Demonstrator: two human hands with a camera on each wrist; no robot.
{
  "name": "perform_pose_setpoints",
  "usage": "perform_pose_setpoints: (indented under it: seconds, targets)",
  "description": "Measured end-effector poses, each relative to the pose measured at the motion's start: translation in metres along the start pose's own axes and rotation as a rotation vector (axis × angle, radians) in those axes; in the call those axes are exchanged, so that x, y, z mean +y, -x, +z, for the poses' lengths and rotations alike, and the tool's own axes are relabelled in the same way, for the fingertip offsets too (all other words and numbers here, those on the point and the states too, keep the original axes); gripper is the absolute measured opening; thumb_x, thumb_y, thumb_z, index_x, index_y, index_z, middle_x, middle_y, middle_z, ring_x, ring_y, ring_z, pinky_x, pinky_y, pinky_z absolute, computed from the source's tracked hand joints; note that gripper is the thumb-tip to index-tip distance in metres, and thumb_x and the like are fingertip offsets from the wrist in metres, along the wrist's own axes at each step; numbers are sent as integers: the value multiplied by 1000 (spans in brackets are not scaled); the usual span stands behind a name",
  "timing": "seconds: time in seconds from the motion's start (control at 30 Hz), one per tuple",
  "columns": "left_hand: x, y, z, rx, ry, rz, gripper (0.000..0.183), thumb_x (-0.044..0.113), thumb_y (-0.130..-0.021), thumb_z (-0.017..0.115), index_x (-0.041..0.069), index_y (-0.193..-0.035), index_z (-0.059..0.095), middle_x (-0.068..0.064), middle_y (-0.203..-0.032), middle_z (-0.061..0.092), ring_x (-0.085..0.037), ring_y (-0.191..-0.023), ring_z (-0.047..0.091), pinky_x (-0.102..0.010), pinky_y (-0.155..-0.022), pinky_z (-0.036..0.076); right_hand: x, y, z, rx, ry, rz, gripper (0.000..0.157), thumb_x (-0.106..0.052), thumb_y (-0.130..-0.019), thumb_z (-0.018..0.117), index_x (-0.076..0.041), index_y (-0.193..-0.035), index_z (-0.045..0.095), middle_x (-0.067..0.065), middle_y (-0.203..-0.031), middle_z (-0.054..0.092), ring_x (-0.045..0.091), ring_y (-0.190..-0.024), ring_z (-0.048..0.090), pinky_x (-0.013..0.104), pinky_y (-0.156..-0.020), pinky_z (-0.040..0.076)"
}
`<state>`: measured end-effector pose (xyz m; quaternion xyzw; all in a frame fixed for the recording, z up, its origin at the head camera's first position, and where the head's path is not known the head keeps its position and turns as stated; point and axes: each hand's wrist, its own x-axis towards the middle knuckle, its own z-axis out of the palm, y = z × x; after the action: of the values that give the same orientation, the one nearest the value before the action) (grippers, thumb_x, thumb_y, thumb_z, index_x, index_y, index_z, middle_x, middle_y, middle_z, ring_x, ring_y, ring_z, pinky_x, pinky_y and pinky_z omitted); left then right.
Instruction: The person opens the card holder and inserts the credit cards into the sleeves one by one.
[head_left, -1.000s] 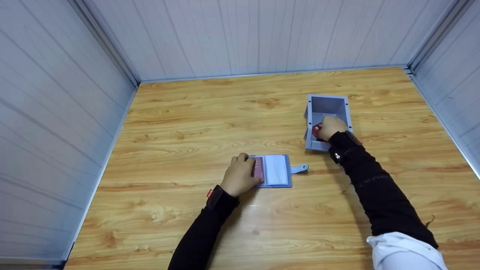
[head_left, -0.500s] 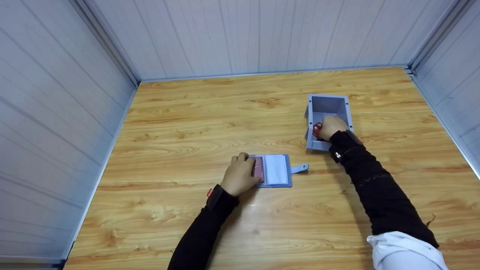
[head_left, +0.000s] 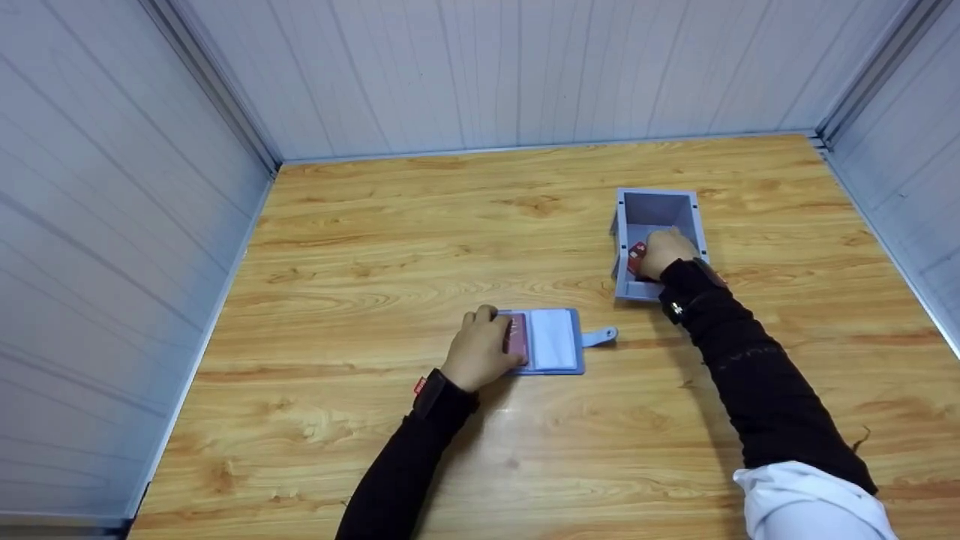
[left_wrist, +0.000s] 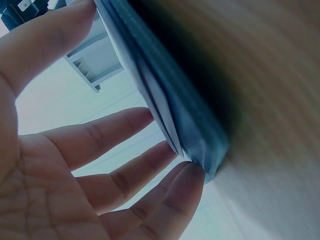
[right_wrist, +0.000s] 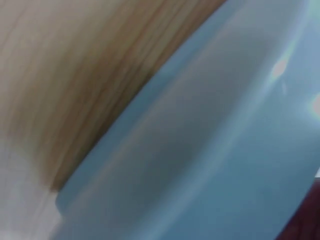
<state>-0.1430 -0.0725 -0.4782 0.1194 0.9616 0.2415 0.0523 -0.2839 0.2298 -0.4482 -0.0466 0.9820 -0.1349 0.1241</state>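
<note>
A blue card holder [head_left: 553, 341] lies spread on the wooden table, clear sleeves on its right half and a snap strap pointing right. A reddish-pink card [head_left: 517, 337] shows on its left half. My left hand [head_left: 480, 351] holds that half between thumb and fingers; in the left wrist view, fingertips [left_wrist: 192, 172] touch the edge of the holder [left_wrist: 165, 95]. My right hand [head_left: 667, 253] reaches down inside a grey bin [head_left: 621, 225], beside a red card [head_left: 636, 256]. Its fingers are hidden, so whether they grip the card cannot be told.
The bin's wall [right_wrist: 190, 140] fills much of the right wrist view. Pale panel walls [head_left: 487, 75] enclose the table [head_left: 375, 240] at the back and both sides. The holder's strap [head_left: 600, 337] ends just in front of the bin.
The red card in the bin has turned and shifted slightly upward and right beside my right hand, which has moved a little. The left hand and card holder stay in place.
</note>
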Motion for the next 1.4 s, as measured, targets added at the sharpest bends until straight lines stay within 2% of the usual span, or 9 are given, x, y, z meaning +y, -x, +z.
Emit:
perform_pose_setpoints:
  seconds: [0.1, 0.3, 0.5, 0.63, 0.77, 0.97, 1.07, 1.2, 1.4]
  targets:
    - [0, 0, 1, 9, -2, 8, 60, 31, -73, 84, -1, -120, 63, -22, -129, 54, -39, -113, 50, -49, -90, 51, 0, 2, 0, 31, 1, 5, 26, -17, -78, 65, 8, -87, 64, 26, -95, 63, 38, -86, 55, 52, -78, 49]
    - [0, 0, 1, 13, -8, 15, 61, 31, -74, 83, -1, -121, 63, -22, -128, 54, -38, -112, 50, -48, -89, 51, -1, 6, -5, 63, 5, 31, 38, -16, -79, 64, 10, -106, 56, 34, -107, 63, 48, -97, 62, 59, -81, 51]
    - [0, -1, 1, 0, -17, 9, 62, 31, -74, 83, -2, -122, 62, -22, -129, 54, -38, -113, 50, -48, -92, 50, 0, 8, -13, 63, -33, 32, 13, -4, -81, 54, 1, -91, 62, 25, -99, 68, 41, -90, 64, 53, -70, 52]
    - [0, 0, 1, -10, -13, 5, 62, 31, -74, 83, -2, -122, 62, -22, -129, 54, -38, -113, 50, -48, -92, 50, 2, 10, -17, 79, -92, -3, 12, -4, -80, 53, 0, -87, 63, 20, -94, 67, 36, -84, 62, 48, -69, 49]
    - [0, 0, 1, -10, -9, 5, 63, 31, -74, 84, -2, -122, 62, -22, -129, 53, -38, -114, 50, -48, -92, 51, 5, 14, -23, 113, -154, -40, 13, -7, -83, 52, 3, -87, 60, 20, -93, 63, 35, -82, 58, 48, -74, 48]
    - [1, -1, 1, -9, -7, 5, 62, 32, -73, 84, -2, -121, 62, -22, -129, 53, -38, -114, 50, -49, -92, 51, 6, 25, -38, 220, -285, -18, 20, -12, -89, 53, 5, -96, 62, 25, -98, 64, 39, -88, 61, 47, -78, 48]
    - [1, -1, 0, -14, -6, 0, 63, 32, -73, 84, -1, -122, 62, -22, -130, 53, -39, -116, 50, -49, -92, 51, 4, 31, -46, 278, -353, 5, 22, -15, -91, 53, 4, -99, 62, 22, -96, 63, 35, -87, 59, 40, -75, 46]
    - [1, 0, 0, -19, -2, -9, 63, 32, -74, 84, -1, -123, 62, -21, -131, 52, -39, -116, 49, -49, -90, 51, -1, 39, -54, 335, -444, 16, 23, -19, -92, 55, 1, -102, 62, 11, -89, 60, 19, -76, 54, 28, -68, 40]
    - [0, -1, 2, -15, 2, -8, 63, 32, -73, 84, 0, -123, 62, -21, -131, 52, -38, -115, 49, -49, -90, 51, -15, 50, -51, 310, -630, -44, 23, -18, -95, 57, 2, -107, 61, -2, -80, 55, 4, -65, 54, 19, -60, 50]
